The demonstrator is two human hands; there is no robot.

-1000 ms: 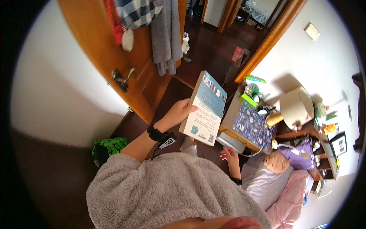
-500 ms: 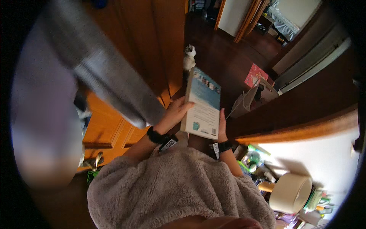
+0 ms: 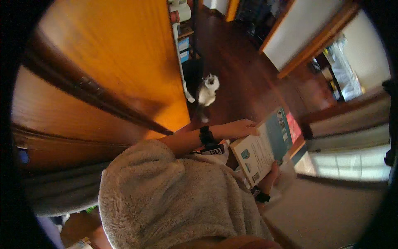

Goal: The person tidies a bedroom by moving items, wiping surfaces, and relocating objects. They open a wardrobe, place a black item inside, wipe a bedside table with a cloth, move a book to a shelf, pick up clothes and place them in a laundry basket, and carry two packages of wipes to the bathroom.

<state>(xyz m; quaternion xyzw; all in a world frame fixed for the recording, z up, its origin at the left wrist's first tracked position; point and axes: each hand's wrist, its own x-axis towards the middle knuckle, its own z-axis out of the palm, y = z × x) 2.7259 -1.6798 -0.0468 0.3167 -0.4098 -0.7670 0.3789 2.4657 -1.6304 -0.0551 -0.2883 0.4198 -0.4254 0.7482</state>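
A thick paperback book (image 3: 263, 147), its cover teal and white, is held in front of me with both hands. My left hand (image 3: 240, 128) grips its left side, fingers over the edge. On the right side, my right hand (image 3: 271, 174) closes on the lower edge, with the thumb on the cover. The book lies tilted, its top pointing up and right. Black bands with small patterned tags circle both wrists. A pale bag (image 3: 286, 178), partly hidden, is close behind my right hand.
A white and grey cat (image 3: 208, 91) sits on the dark wooden floor (image 3: 244, 79) ahead, beside an orange-brown wooden door (image 3: 112, 54) on the left. Doorways open farther back. A pink-red sheet (image 3: 293, 126) lies beyond the book, near a bright curtained window (image 3: 352, 159) at the right.
My body has turned, and the book with both hands is now farther right and tilted more clockwise. The cat shows more fully, and the door fills the upper left.
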